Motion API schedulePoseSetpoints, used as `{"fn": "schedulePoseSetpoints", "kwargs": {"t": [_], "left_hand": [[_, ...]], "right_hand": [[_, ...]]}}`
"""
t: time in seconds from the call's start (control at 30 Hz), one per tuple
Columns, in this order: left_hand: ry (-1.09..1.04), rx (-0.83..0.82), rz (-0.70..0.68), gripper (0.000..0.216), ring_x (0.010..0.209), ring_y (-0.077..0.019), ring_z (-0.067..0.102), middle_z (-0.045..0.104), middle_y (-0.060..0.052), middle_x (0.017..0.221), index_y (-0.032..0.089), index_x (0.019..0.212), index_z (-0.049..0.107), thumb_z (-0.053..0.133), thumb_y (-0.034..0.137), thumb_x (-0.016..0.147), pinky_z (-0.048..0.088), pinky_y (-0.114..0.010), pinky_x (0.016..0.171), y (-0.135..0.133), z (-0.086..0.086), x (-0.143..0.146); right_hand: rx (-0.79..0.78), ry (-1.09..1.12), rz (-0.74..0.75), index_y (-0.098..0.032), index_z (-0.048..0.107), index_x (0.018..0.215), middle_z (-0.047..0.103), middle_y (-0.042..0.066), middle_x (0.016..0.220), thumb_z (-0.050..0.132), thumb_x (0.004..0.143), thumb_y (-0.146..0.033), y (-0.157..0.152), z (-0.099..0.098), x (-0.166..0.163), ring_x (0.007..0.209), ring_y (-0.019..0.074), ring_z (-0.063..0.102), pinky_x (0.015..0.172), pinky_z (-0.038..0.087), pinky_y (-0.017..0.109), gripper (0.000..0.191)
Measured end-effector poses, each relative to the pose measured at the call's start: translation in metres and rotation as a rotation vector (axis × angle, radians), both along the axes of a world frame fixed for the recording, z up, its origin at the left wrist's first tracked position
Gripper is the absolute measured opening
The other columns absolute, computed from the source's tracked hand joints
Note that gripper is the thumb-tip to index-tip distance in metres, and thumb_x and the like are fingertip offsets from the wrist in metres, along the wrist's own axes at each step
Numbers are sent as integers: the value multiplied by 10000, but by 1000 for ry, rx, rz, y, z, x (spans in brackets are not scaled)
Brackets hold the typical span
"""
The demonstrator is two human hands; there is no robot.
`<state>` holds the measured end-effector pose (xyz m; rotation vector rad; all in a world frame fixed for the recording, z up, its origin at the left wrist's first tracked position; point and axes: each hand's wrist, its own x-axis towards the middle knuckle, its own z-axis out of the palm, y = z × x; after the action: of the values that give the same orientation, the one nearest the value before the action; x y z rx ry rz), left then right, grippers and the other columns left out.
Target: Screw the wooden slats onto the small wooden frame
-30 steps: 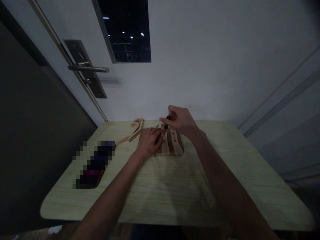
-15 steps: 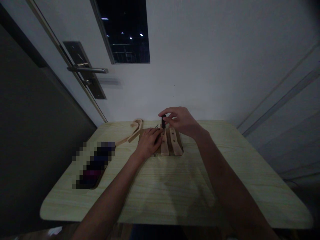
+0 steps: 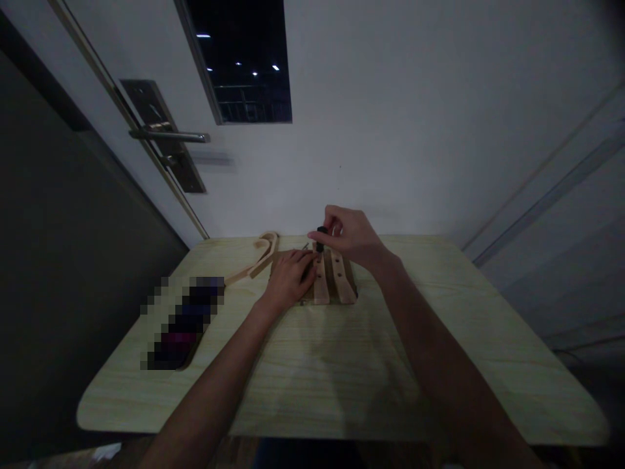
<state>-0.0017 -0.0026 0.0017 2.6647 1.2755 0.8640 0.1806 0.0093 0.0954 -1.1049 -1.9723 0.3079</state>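
Note:
My right hand (image 3: 352,236) pinches the black handle of a short screwdriver (image 3: 320,246) between thumb and fingers. The tool stands upright over the far part of a wooden strip (image 3: 320,290); its tip is too small to make out. My left hand (image 3: 290,273) lies flat, fingers stretched forward, on the left part of the wooden piece, its fingertips close to the screwdriver's lower end. A second wooden strip (image 3: 344,284) with dark holes runs beside the first. Part of the wooden piece is hidden under my left hand.
A curved wooden hook-shaped part (image 3: 266,253) lies left of my left hand. Further left is a pixelated, phone-like dark object (image 3: 188,326). The pale wood-grain table (image 3: 303,384) ends against a white door (image 3: 390,143) with a metal handle (image 3: 170,136).
The fingers of my right hand have shifted around the screwdriver handle, the index finger drawn back and the thumb reaching across. My left hand and the wooden piece stay in place.

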Motion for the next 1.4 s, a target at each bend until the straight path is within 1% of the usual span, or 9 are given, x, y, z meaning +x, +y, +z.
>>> {"fn": "schedulePoseSetpoints", "kwargs": {"t": [0.1,0.27,0.47,0.6,0.73,0.8,0.93,1.1,1.4], "left_hand": [[-3,-5,-3,346,1171,-296,580,662,-129,1251,176,1255,625,474,275,960,476,-508,1004,0,1,0],[-2,-7,-10,352,1173,-296,575,657,-132,1260,171,1258,624,460,280,967,476,-511,1005,-1,2,0],[11,-8,-7,350,1167,-303,575,658,-138,1255,149,1252,621,472,281,965,481,-508,994,0,1,-1],[12,0,-12,355,1157,-298,579,658,-138,1256,142,1261,612,461,289,974,471,-504,1006,0,0,-2],[17,3,-6,359,1159,-300,578,655,-139,1258,135,1259,613,458,294,977,474,-495,1003,0,-1,-2],[20,4,-2,353,1162,-300,576,660,-135,1247,142,1251,620,460,290,974,477,-492,999,1,0,-1],[15,4,0,341,1168,-292,580,664,-130,1240,161,1249,624,474,274,964,473,-494,1009,0,0,-1],[0,8,-10,334,1170,-293,582,661,-139,1248,143,1235,629,477,278,970,465,-496,1023,1,-1,0],[9,17,-12,353,1157,-298,576,658,-140,1246,135,1248,621,457,288,976,470,-500,1007,1,-1,0]], "right_hand": [[4,28,-29,-212,465,682,547,-37,619,719,760,-438,1,-3,-2,554,100,466,591,358,258,350],[-25,54,87,-190,605,918,677,26,896,635,794,-251,1,-3,-3,584,94,531,641,443,267,141],[-106,15,239,-181,703,1050,727,64,1057,534,784,-147,1,-3,1,704,123,624,700,520,279,317],[-125,-5,224,-180,712,1096,732,69,1078,529,785,-120,-1,-1,4,741,133,646,694,513,268,366],[-91,-13,171,-215,692,1183,720,30,981,586,785,-133,-5,5,4,647,104,591,657,469,250,420],[-81,-21,145,-220,701,1157,694,3,865,628,778,-166,-5,6,3,596,95,544,628,438,244,389],[-78,-28,99,-180,688,860,598,-28,677,704,748,-272,-3,3,1,581,102,508,596,374,243,146],[9,-28,34,-200,452,638,474,-55,596,720,722,-323,-1,-1,-5,567,92,399,580,295,250,306],[-102,96,254,-167,672,853,695,30,872,659,791,-298,3,-3,-4,650,104,558,630,441,241,145]]}}
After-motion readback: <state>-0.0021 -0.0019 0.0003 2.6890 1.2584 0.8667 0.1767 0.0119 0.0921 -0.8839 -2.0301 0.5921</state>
